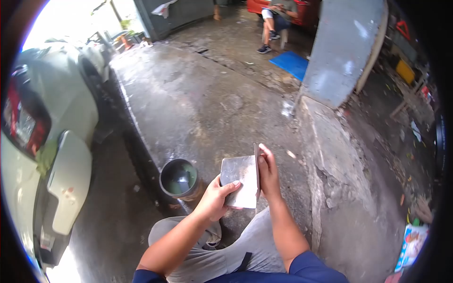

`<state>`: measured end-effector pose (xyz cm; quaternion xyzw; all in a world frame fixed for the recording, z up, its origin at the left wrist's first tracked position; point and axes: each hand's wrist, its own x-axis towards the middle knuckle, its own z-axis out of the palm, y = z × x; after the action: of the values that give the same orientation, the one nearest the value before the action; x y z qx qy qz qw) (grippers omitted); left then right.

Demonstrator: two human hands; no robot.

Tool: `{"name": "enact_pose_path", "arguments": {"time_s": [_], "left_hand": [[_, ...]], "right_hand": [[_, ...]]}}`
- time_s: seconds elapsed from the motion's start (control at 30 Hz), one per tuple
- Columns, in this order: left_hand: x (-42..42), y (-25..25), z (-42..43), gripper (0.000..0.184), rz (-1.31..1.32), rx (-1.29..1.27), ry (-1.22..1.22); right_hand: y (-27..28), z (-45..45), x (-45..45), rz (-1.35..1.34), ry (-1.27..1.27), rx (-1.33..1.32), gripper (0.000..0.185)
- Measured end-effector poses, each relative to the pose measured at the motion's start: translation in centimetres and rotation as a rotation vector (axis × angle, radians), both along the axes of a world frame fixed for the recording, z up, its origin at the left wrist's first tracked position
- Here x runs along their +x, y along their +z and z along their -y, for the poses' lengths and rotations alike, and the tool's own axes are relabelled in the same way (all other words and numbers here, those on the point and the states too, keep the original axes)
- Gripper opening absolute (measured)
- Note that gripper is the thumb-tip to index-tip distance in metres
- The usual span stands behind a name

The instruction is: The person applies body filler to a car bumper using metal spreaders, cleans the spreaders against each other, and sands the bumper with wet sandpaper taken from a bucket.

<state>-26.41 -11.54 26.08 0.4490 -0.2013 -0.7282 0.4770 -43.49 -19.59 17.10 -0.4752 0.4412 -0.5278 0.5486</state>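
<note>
My left hand grips a flat, pale grey rectangular sheet, thumb on its face and fingers behind. The sheet looks like sandpaper, with a darker patch toward its upper left. My right hand is closed along the sheet's right side, against a thin dark brown piece seen nearly edge-on. Whether that piece is separate or a folded part of the sheet, I cannot tell. Just left of my hands stands a dark bucket holding greenish liquid and a dark flat object.
A pale car with a detached-looking bumper corner is on the left. A broken concrete ledge and grey pillar stand right. Farther off, a seated person is near a blue mat and red car.
</note>
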Motion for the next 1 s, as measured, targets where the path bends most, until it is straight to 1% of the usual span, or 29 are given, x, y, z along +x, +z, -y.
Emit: {"name": "enact_pose_path", "arguments": {"time_s": [0.03,0.13,0.17,0.2,0.23,0.27,0.3,0.33,0.37,0.43,0.47,0.57,0.6,0.7,0.73,0.83,0.87,0.9,0.93,0.97,1.0], "left_hand": [[-0.3,-0.1,0.7,0.049,-0.009,0.012,-0.043],[-0.3,-0.5,2.8,0.047,0.039,-0.011,0.015],[-0.2,-0.5,3.5,0.047,0.047,-0.022,0.048],[0.5,-0.1,4.0,0.048,0.082,-0.067,0.01],[1.0,0.6,4.7,0.053,0.116,-0.098,-0.044],[1.2,0.2,5.3,0.055,0.152,-0.14,-0.078],[1.4,-0.2,5.8,0.057,0.187,-0.186,-0.107],[1.4,0.6,5.8,0.062,0.236,-0.144,-0.183],[1.2,0.1,6.0,0.063,0.288,-0.152,-0.184],[1.1,-1.2,6.3,0.064,0.395,-0.176,-0.177],[1.0,0.3,6.4,0.064,0.311,-0.174,-0.296],[1.2,0.8,6.6,0.061,0.318,-0.176,-0.291],[1.6,0.8,6.7,0.069,0.331,-0.166,-0.316],[2.0,1.3,6.9,0.081,0.625,-0.099,-0.244],[2.2,1.5,7.1,0.09,0.576,-0.071,-0.275],[2.3,2.4,7.1,0.086,0.615,-0.071,-0.252],[2.5,1.8,7.1,0.08,0.583,-0.06,-0.206],[2.7,0.4,7.3,0.075,0.551,-0.051,-0.16],[2.9,-0.7,7.5,0.071,0.518,-0.042,-0.115],[3.2,-1.4,7.8,0.071,0.417,-0.072,-0.035],[3.7,-1.9,8.2,0.072,0.318,-0.107,0.044]], "right_hand": [[-1.3,-0.1,-0.5,-0.013,-0.029,-0.009,0.057],[-0.6,-2.4,-3.7,-0.067,0.085,0.043,0.06],[-1.6,-2.9,-4.9,-0.155,0.071,0.001,0.061],[-2.9,-3.5,-6.3,-0.248,0.061,-0.032,0.063],[-3.6,-3.4,-7.4,-0.346,0.049,-0.078,0.064],[-2.1,-3.0,-7.9,-0.324,-0.038,-0.11,0.068],[-0.3,-2.7,-8.6,-0.463,-0.131,-0.208,0.07],[1.7,-1.8,-9.1,-0.596,-0.182,-0.301,0.07],[3.6,-0.6,-9.4,-0.727,-0.232,-0.401,0.069],[7.4,1.2,-9.1,-0.85,-0.256,-0.478,0.068],[8.3,2.1,-8.7,-0.912,-0.26,-0.519,0.068],[8.1,3.7,-7.6,-1.029,-0.173,-0.59,0.07],[7.0,3.8,-7.1,-1.044,-0.152,-0.674,0.074],[5.9,2.1,-5.2,-1.079,-0.046,-0.713,0.075],[5.9,1.5,-4.8,-1.066,-0.024,-0.707,0.074],[4.8,0.4,-4.0,-1.02,0.041,-0.785,0.075],[4.7,-0.3,-3.7,-1.014,0.089,-0.757,0.077],[4.4,-0.8,-3.5,-1.0,0.093,-0.798,0.077],[4.1,-1.2,-3.4,-0.987,0.097,-0.838,0.078],[4.2,-1.7,-3.2,-0.973,0.098,-0.878,0.079],[4.6,-2.3,-3.2,-0.915,0.111,-0.801,0.076]]}}
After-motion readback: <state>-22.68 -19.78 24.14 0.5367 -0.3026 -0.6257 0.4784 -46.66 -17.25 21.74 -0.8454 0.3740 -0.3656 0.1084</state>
